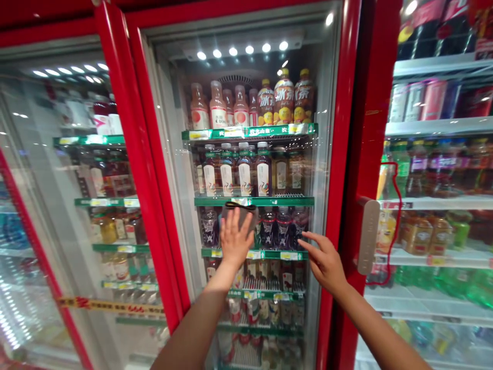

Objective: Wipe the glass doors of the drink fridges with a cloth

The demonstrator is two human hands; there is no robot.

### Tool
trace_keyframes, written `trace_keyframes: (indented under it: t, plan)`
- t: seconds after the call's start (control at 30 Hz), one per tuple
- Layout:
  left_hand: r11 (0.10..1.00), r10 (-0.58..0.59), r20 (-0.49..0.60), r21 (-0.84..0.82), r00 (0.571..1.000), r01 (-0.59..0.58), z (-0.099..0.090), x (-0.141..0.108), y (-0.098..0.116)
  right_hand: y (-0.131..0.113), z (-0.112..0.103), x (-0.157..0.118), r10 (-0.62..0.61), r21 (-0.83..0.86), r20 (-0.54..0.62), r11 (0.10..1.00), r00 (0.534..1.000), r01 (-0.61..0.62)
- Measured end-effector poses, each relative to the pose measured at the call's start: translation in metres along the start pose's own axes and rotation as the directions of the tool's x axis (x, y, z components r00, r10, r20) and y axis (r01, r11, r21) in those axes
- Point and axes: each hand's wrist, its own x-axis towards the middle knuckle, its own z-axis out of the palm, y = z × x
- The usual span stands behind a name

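Note:
My left hand is pressed flat, fingers spread, over a folded grey cloth with a dark top edge. It pins the cloth against the glass door of a red-framed drinks fridge, in front of the third shelf. Much of the cloth is hidden under the palm. My right hand is raised at the right side of the same door, holding nothing, its fingers apart and pointing left. Whether its fingertips touch the glass I cannot tell. Behind the glass stand rows of bottles on shelves with green edge strips.
A pale vertical door handle sits to the right of my right hand, with a red cord beside it. Further right are shelves of cans and bottles. Another glass-doored fridge stands at the left, crossed by a yellow strip.

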Motion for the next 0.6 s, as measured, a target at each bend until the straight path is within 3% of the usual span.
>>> trace_keyframes:
  t: [0.07,0.1,0.2,0.3,0.37,0.47,0.53,0.6]
  plan:
    - [0.992,-0.124,-0.018,0.029,0.992,0.124,0.000,-0.017,-0.009,0.001,0.009,-0.003,-0.025,-0.009,0.023,1.000,0.999,0.025]
    - [0.994,-0.103,0.005,0.028,0.995,0.103,0.001,-0.030,-0.008,0.002,0.014,-0.004,-0.037,-0.014,0.029,0.999,0.999,0.037]
    - [0.989,0.147,0.124,-0.036,0.981,-0.143,0.006,-0.061,0.008,0.002,0.026,-0.002,-0.082,-0.021,0.034,0.996,0.996,0.083]
    - [0.950,0.306,0.133,-0.102,0.943,-0.294,0.006,-0.049,0.013,0.003,0.038,0.005,-0.156,-0.026,0.057,0.987,0.986,0.157]
    - [0.972,0.223,0.089,-0.098,0.971,-0.214,0.002,-0.024,0.001,0.005,0.046,0.009,-0.215,-0.035,0.083,0.975,0.973,0.218]
    - [0.993,-0.106,0.023,-0.059,0.994,0.107,-0.003,-0.006,-0.025,0.009,0.058,0.011,-0.298,-0.074,0.140,0.948,0.944,0.310]
    - [0.969,-0.245,-0.006,-0.045,0.969,0.245,-0.004,-0.021,-0.033,0.014,0.063,0.010,-0.335,-0.125,0.207,0.923,0.919,0.364]
    - [0.974,-0.224,0.005,-0.035,0.974,0.224,0.000,-0.050,-0.031,0.019,0.067,0.008,-0.356,-0.181,0.270,0.894,0.895,0.410]
